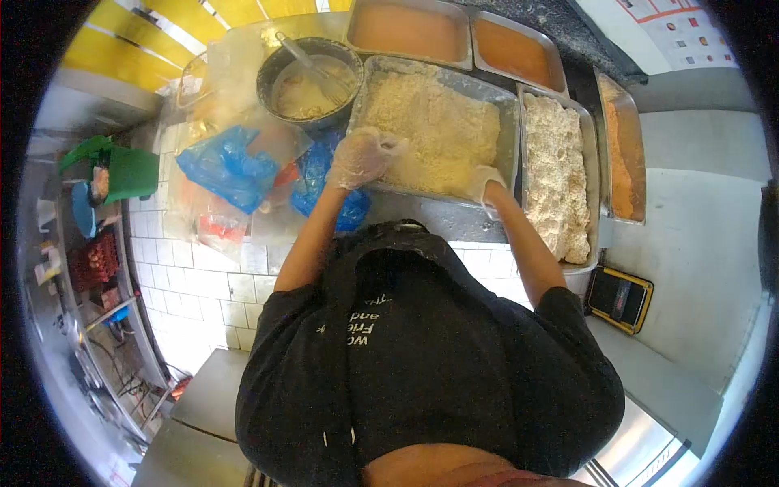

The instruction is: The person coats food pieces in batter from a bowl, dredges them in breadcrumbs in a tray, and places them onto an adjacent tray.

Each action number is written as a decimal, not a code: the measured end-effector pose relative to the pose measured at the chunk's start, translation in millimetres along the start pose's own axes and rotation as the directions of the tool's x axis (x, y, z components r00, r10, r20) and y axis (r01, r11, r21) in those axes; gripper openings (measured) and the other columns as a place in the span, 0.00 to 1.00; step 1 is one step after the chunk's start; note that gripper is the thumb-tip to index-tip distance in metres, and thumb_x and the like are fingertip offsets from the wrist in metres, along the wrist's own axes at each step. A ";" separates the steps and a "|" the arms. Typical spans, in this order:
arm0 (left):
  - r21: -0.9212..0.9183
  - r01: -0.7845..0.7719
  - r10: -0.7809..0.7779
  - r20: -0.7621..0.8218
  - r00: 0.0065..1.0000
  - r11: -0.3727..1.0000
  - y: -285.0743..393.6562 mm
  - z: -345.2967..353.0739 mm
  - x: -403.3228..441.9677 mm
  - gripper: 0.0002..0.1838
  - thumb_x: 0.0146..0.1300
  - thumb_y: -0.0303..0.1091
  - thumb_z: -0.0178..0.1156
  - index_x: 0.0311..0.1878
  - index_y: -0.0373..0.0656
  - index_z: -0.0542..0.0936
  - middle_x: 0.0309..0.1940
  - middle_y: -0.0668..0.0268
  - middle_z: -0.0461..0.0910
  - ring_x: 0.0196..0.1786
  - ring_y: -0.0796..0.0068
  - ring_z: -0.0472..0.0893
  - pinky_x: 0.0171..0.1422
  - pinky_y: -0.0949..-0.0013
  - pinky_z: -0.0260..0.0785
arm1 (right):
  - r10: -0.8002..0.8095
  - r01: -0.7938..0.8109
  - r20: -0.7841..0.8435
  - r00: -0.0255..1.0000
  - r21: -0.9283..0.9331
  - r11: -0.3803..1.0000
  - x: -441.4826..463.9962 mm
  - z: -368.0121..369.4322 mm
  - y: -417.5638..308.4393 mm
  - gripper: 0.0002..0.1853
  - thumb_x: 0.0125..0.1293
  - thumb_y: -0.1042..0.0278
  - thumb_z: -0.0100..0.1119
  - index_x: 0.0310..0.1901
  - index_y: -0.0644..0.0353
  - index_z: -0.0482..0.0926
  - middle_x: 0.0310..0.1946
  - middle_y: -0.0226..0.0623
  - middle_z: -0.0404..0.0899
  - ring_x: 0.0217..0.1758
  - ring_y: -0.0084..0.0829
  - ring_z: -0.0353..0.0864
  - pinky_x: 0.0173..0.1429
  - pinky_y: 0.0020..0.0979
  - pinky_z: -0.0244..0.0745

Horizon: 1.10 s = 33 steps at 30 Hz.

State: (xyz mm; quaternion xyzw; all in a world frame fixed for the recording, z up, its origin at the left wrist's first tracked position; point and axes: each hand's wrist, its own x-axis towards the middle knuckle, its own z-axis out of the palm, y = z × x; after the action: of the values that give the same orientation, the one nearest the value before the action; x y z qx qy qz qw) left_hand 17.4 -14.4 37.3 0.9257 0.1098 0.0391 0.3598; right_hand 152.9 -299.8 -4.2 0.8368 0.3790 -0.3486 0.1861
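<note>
A large metal tray (516, 146) holds pale yellow crumbs (442, 118). My left hand (363, 158), in a clear glove, is at the tray's near left corner, its fingers pointing right over the crumbs; whether they grip anything is unclear. At the near right corner is my right hand (488, 188), also gloved, its fingertips at the crumbs and hard to make out. To the right, a long tray (596, 174) is filled with pieces in white coating (556, 174). Behind my left hand stands a dark pot (264, 88) of pale batter with a whisk (312, 66) in it.
Two trays of orange liquid (410, 32) (519, 55) stand at the back. A narrow tray of orange powder (623, 154) is at the far right. Blue plastic bags (231, 166) lie at the left. A black and yellow device (620, 300) sits at the lower right.
</note>
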 end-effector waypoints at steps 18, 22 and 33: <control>0.035 -0.033 0.031 0.065 0.997 0.999 5.4 8.7 3.7 0.21 0.67 0.56 0.60 0.39 0.49 0.90 0.36 0.50 0.86 0.42 0.46 0.86 0.47 0.52 0.77 | 0.216 -0.050 -0.300 0.929 0.476 0.878 79.1 -35.4 5.6 0.20 0.70 0.51 0.61 0.54 0.58 0.83 0.49 0.43 0.83 0.50 0.36 0.81 0.55 0.37 0.75; 0.045 -0.076 0.076 0.006 0.997 0.996 -5.0 14.3 4.2 0.18 0.68 0.51 0.63 0.37 0.44 0.89 0.31 0.52 0.85 0.36 0.47 0.84 0.43 0.56 0.76 | 0.217 -0.035 -0.317 0.923 0.493 0.869 75.0 -35.0 13.7 0.22 0.69 0.51 0.62 0.56 0.58 0.82 0.53 0.44 0.82 0.54 0.38 0.81 0.59 0.37 0.74; 0.090 -0.008 -0.001 0.101 0.995 0.996 19.5 0.7 2.1 0.22 0.70 0.55 0.58 0.39 0.46 0.89 0.36 0.49 0.85 0.41 0.45 0.85 0.47 0.54 0.77 | 0.310 -0.050 -0.463 0.831 0.492 0.869 23.5 -33.6 38.5 0.27 0.66 0.51 0.65 0.61 0.59 0.80 0.62 0.46 0.79 0.64 0.44 0.78 0.68 0.39 0.70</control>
State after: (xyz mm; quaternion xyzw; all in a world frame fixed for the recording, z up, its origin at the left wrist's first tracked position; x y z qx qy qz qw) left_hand 23.0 -28.3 49.9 0.9420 0.0915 -0.0121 0.3227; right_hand 208.2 -293.4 3.8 0.9522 0.2387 -0.1652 -0.0956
